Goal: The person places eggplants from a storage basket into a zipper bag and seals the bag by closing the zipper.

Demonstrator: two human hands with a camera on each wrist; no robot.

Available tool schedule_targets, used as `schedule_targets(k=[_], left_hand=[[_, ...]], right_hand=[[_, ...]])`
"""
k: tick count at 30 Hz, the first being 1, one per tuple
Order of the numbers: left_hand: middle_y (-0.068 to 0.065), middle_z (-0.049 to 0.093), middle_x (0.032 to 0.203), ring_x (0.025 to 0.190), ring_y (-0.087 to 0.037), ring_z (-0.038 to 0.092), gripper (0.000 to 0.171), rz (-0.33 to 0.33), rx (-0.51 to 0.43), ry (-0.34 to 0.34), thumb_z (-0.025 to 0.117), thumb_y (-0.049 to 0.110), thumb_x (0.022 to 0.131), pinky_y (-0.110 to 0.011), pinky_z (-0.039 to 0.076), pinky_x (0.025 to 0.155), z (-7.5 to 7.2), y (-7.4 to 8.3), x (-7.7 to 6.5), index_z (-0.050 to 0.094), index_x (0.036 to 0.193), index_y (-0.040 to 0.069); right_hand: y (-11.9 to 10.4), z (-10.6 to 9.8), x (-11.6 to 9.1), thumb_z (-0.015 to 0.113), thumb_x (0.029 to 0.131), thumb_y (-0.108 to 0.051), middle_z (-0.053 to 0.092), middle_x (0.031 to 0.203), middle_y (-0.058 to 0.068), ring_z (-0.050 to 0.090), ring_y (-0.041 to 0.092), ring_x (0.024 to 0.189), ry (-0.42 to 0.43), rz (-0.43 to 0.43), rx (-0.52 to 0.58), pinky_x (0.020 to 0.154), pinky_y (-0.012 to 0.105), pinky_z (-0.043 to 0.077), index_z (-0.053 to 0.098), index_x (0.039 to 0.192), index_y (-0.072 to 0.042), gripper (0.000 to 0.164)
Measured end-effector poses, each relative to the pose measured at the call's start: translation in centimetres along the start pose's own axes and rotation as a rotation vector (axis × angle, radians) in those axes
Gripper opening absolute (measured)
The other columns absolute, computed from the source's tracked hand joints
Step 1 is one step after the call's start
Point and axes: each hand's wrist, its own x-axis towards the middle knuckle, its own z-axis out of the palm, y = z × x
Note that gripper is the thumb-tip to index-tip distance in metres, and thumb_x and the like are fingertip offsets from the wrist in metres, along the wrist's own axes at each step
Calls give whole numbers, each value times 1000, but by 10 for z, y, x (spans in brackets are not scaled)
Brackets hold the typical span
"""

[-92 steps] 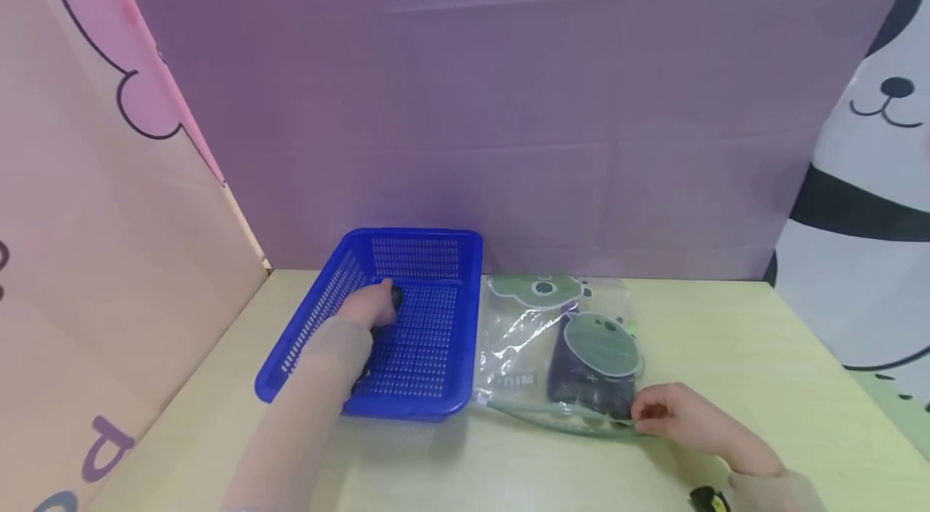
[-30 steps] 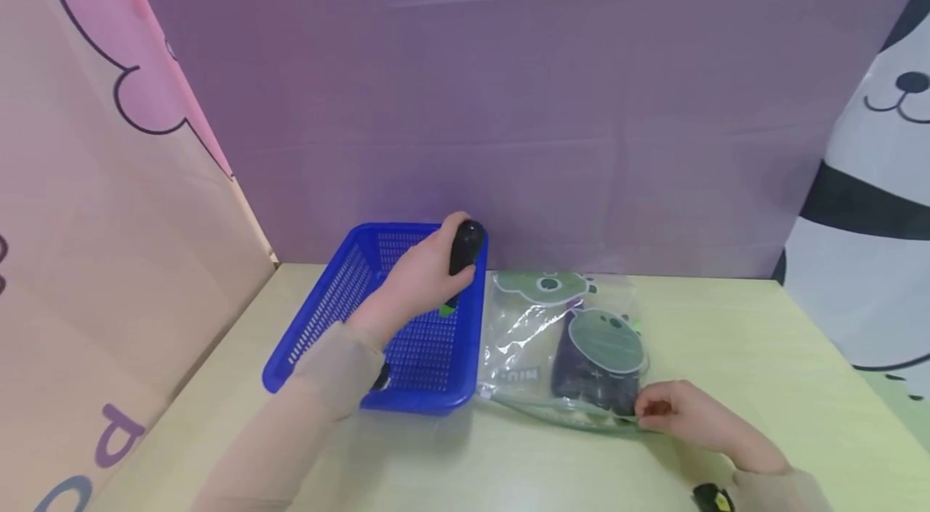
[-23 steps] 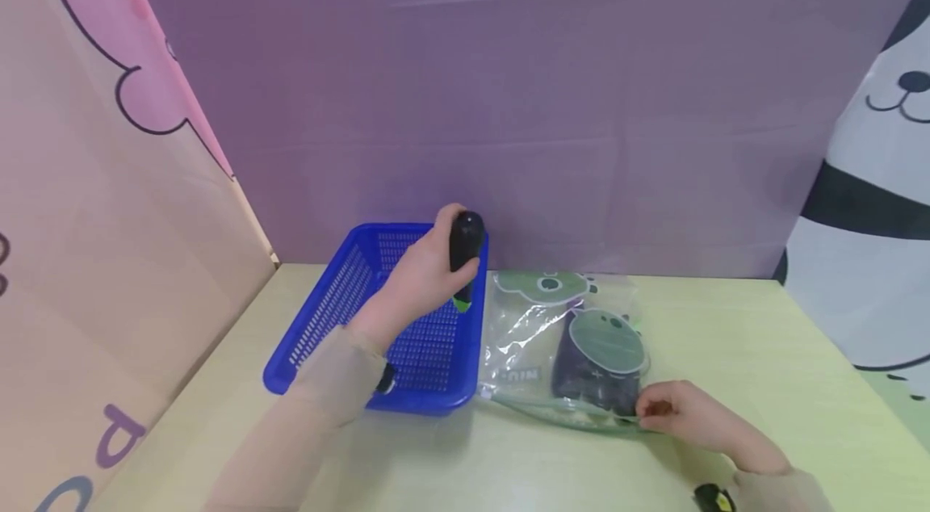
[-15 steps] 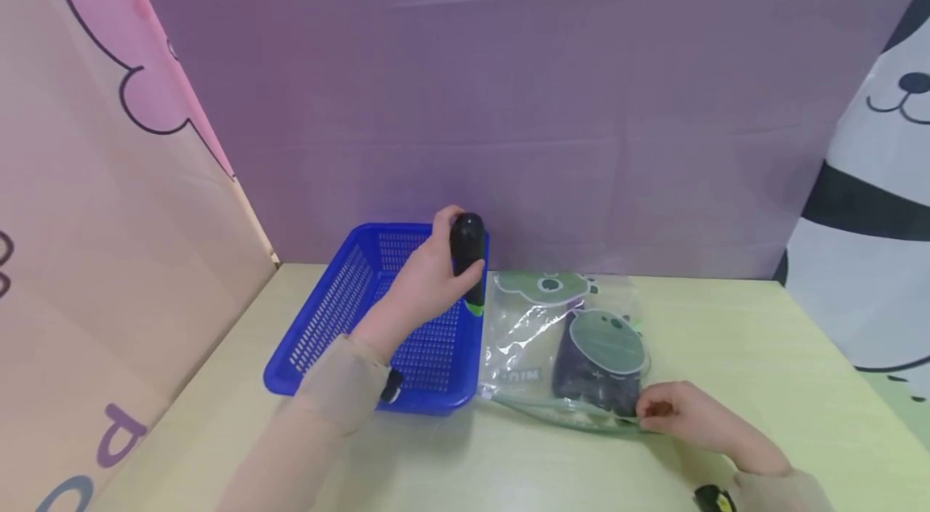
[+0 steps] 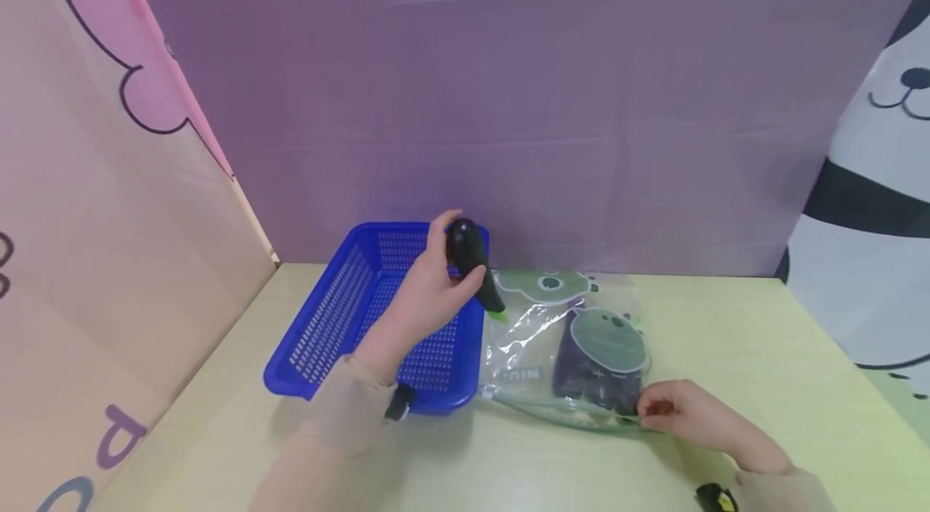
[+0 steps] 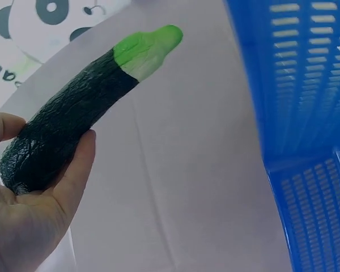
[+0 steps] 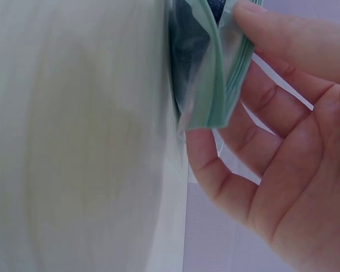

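In the left wrist view my left hand [image 6: 31, 218] grips a dark green cucumber [image 6: 68, 116], toy-like, with a bright green end. The head view has this left hand [image 5: 425, 294] above the right rim of a blue basket [image 5: 301, 334], the cucumber's green end slanting down towards a clear zip bag [image 5: 519, 342]. Inside that bag lies a dark purple thing [image 5: 592, 387], partly covered by a printed green animal figure. At the bag's near right corner my right hand [image 5: 683, 411] pinches the green zip edge [image 7: 209, 102] between thumb and fingers; the bag's mouth gapes slightly there.
Basket and bag stand side by side on a pale wooden table [image 5: 726, 350]. A purple cloth wall [image 5: 545, 132] rises behind them. Printed panels flank the table, a pink one [image 5: 73, 197] on the left and a panda one [image 5: 865, 278] on the right.
My left hand has taken the cucumber from inside the basket, lifted it and carried it right to the rim. Its green end has swung towards the bag. The right hand has stayed put.
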Motion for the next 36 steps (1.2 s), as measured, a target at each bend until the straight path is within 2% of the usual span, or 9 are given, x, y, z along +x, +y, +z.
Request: schedule_targets(k=[10, 17, 24, 28, 33, 36], left_hand=[[-19, 57, 119, 92, -26, 65, 69, -5, -85, 0, 60, 12, 91, -30, 56, 71, 3, 4, -12, 18, 144, 24], [-20, 55, 121, 96, -29, 65, 68, 3, -118, -24, 60, 11, 92, -30, 56, 77, 6, 5, -17, 16, 142, 21], [-25, 46, 131, 107, -33, 62, 65, 8, -94, -66, 56, 10, 94, -33, 56, 83, 11, 7, -25, 12, 141, 18], [-25, 45, 132, 108, -34, 62, 65, 23, -113, -82, 56, 7, 93, -33, 55, 84, 13, 6, -31, 12, 140, 16], [-27, 43, 133, 110, -34, 61, 65, 10, -159, -130, 56, 5, 93, -32, 54, 87, 16, 6, -39, 12, 140, 14], [-27, 43, 134, 111, -34, 60, 63, -9, -173, -136, 55, 4, 93, -32, 53, 89, 19, 6, -42, 13, 140, 12]], right_hand=[[0, -1, -2, 66, 85, -5, 65, 79, -3, 56, -6, 74, -2, 0, 13, 60, 21, 50, 64, 83, -7, 3], [-1, -1, -1, 65, 85, -4, 65, 79, -2, 55, -6, 73, -2, -3, 11, 59, 20, 49, 64, 83, -7, 4], [-1, -1, -1, 65, 85, -4, 65, 78, -2, 54, -6, 73, 4, -12, 13, 59, 20, 49, 64, 83, -6, 4], [-1, -1, 0, 65, 85, -3, 65, 78, -2, 54, -6, 73, 6, -33, 11, 58, 21, 48, 63, 83, -6, 4], [-1, 0, -1, 66, 85, -4, 64, 78, -6, 52, -7, 72, 15, -28, -7, 58, 20, 48, 63, 82, -7, 4], [0, 0, 0, 66, 85, -4, 64, 77, -6, 52, -7, 72, 18, -27, -8, 57, 20, 48, 63, 82, -7, 4]])
